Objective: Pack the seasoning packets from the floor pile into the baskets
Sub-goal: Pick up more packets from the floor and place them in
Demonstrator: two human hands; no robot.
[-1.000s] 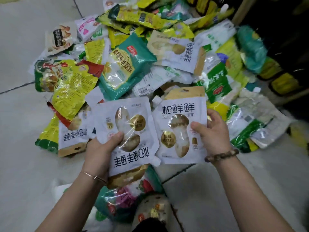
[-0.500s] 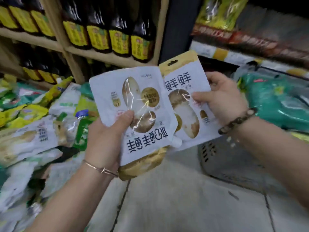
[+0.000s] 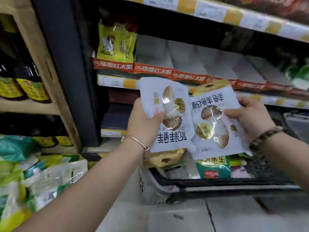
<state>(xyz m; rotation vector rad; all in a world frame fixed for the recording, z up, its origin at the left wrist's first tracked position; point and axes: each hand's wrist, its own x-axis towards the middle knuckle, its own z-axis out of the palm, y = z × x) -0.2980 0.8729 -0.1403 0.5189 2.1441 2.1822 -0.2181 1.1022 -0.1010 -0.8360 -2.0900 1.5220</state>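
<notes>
My left hand (image 3: 144, 124) grips a white seasoning packet (image 3: 168, 131) with a gold end, held upside down. My right hand (image 3: 250, 119) pinches a second white packet (image 3: 215, 121) of the same kind, gold end up. Both packets hang side by side above a grey basket (image 3: 153, 190) with a dark rim, which holds several packets, one of them green (image 3: 214, 169). The floor pile of packets (image 3: 30, 178) lies at the lower left.
Store shelves rise behind the basket, with a yellow-green packet (image 3: 117, 42) on one shelf and red price strips (image 3: 150, 69) below it. Dark bottles with yellow labels (image 3: 21, 87) fill a wooden shelf at the left. Grey floor tiles (image 3: 184, 218) lie in front.
Both hands have carried their packets from above the floor pile rightward and up, and now hold them over the basket. The view has swung from the pile to the shelves and basket.
</notes>
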